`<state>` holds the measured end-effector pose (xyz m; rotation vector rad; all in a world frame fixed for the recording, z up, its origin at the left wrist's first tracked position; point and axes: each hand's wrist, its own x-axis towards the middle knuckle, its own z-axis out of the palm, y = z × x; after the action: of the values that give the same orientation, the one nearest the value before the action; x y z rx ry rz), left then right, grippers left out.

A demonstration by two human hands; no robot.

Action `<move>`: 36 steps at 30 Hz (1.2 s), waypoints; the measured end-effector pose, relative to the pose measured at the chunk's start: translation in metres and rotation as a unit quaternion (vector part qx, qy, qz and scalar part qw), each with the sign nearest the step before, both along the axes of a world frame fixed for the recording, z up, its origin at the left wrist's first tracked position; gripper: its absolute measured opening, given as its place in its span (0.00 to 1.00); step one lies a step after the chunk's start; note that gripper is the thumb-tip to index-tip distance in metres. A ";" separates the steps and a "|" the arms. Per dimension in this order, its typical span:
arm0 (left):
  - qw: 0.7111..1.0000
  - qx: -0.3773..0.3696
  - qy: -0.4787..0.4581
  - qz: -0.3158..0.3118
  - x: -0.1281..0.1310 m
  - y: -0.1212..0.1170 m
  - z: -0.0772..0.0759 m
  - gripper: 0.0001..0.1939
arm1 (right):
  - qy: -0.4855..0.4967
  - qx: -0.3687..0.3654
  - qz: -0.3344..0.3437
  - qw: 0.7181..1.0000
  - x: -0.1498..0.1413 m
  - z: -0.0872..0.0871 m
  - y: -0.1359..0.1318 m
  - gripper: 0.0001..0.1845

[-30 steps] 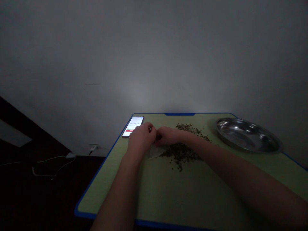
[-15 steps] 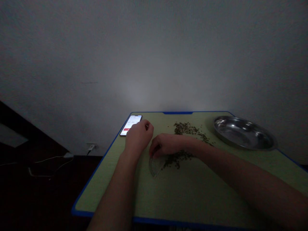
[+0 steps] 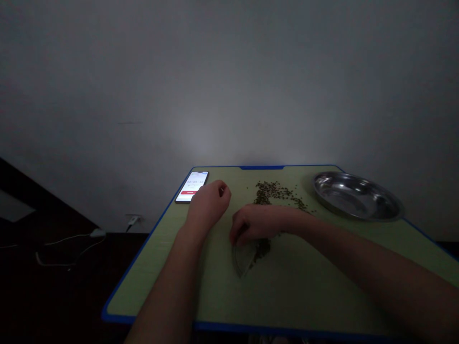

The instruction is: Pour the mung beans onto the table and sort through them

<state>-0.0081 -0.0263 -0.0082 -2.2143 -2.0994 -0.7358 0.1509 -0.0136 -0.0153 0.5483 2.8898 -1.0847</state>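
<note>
My right hand is closed in a pinch on a clear plastic protractor-like piece with a curved edge, tilted against the table. Small dark grains lie along the right side of that piece, partly hidden by my hand. More of the grains are scattered beyond my right wrist. My left hand rests on the table as a loose fist, and nothing shows in it. Beside it lies a lit phone with a running timer, its lower right corner covered by the hand.
A shiny oval metal basin stands at the table's back right. The pale green table has a blue rim and meets a grey wall. White cables and a plugged-in charger are down at the left.
My right hand has come nearer to me and slightly right with the clear piece, and the near grains are now bunched closer together. My left hand has stayed in place.
</note>
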 end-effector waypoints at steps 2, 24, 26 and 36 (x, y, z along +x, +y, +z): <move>1.000 0.001 0.004 -0.006 0.001 0.000 0.000 0.12 | 0.000 0.005 -0.004 1.000 0.007 0.001 -0.002 0.12; 0.995 0.018 -0.018 -0.094 0.009 0.005 -0.007 0.11 | -0.002 0.073 -0.033 0.997 0.052 0.010 -0.021 0.09; 0.993 0.036 -0.023 -0.106 0.010 0.006 -0.009 0.11 | 0.002 0.074 -0.038 0.997 0.056 0.010 -0.022 0.09; 0.990 0.031 -0.026 -0.135 0.010 0.006 -0.011 0.10 | 0.019 0.052 -0.098 0.994 0.077 0.009 -0.030 0.07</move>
<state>0.0021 -0.0203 -0.0197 -2.5004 -1.7879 -0.8658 0.2277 -0.0436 -0.0066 0.8397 2.9900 -0.9774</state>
